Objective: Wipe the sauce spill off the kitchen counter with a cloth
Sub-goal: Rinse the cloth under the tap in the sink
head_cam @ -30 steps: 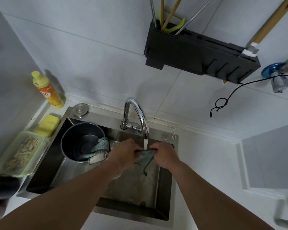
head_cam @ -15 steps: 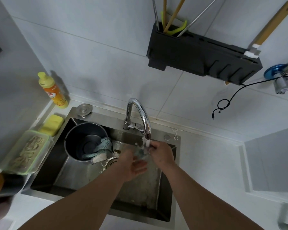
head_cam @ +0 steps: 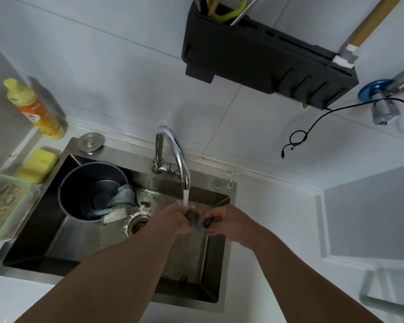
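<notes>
A small grey-blue cloth (head_cam: pixel 197 223) is bunched between my two hands over the steel sink (head_cam: pixel 84 250), right under the running water from the chrome tap (head_cam: pixel 173 150). My left hand (head_cam: pixel 173 217) grips its left end and my right hand (head_cam: pixel 229 223) grips its right end; most of the cloth is hidden by my fingers. No sauce spill shows on the white counter (head_cam: pixel 273 229).
A dark pot (head_cam: pixel 91 190) with a second blue cloth (head_cam: pixel 119 201) draped over its rim sits in the sink's left part beside the drain (head_cam: pixel 139 221). An orange bottle (head_cam: pixel 33 108), yellow sponge (head_cam: pixel 37 165) and green-rimmed food box (head_cam: pixel 2 206) stand at left. A black utensil rack (head_cam: pixel 264 54) hangs above.
The cloth hung loose from both hands a second ago; now it is bunched tightly between them under the stream. My left hand rose from below to grip it again.
</notes>
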The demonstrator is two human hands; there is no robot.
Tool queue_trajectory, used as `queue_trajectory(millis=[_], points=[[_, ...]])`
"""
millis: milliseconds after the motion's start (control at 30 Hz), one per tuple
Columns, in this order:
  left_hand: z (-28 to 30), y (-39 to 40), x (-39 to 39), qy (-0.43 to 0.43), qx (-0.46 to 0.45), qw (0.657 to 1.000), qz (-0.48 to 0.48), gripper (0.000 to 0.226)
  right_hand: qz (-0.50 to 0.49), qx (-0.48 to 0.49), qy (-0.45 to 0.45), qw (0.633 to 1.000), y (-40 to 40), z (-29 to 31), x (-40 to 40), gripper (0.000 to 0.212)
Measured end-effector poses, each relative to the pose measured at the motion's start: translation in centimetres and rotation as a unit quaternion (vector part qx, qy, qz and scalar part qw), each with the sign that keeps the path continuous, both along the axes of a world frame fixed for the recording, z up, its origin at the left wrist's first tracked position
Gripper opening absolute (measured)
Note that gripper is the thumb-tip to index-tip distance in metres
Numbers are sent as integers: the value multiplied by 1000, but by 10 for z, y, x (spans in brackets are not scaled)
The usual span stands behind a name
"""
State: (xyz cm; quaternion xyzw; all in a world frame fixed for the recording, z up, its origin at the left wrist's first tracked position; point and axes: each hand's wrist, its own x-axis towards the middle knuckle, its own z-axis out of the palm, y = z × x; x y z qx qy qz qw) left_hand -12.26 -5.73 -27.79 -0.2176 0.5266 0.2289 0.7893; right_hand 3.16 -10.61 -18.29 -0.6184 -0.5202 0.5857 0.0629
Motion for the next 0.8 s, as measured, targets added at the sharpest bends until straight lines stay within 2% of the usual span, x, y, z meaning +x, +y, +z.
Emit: queue_trajectory(millis=[67, 133, 233, 300, 367, 433, 533, 633, 700, 800], points=[[-15, 0, -2, 22, -23, 999, 37, 22, -28, -64, 65, 995, -5, 3, 11, 26], [-26, -1, -6, 36, -24, 999, 17, 18, -45, -113, 111, 986, -9, 0, 22, 23], [-34, 4, -8, 34, 8, 999, -23, 31, -110, -181, 194, 958, -15, -5, 37, 28], [-37, 7, -8, 41, 67, 994, -71, 50, -138, -221, 237, 936, -18, -9, 42, 29], [-36, 7, -10, 50, 94, 992, -61, 46, -162, -254, 274, 913, -19, -13, 43, 29], [-39, 7, -19, 64, 84, 992, -64, 32, -195, -251, 265, 911, -18, -20, 39, 27], [-38, 3, -36, 104, 126, 984, -70, 32, -227, -216, 156, 937, -12, -31, 21, 25], [-31, -13, -39, 167, 215, 955, -116, 48, -293, -143, 59, 943, -4, -45, -8, 19], [-24, -24, -37, 199, 250, 938, -130, 62, -356, -108, 57, 926, 3, -50, -37, 20], [-7, -38, -26, 153, 310, 928, -139, 76, -347, -82, 79, 931, 11, -55, -74, 25]])
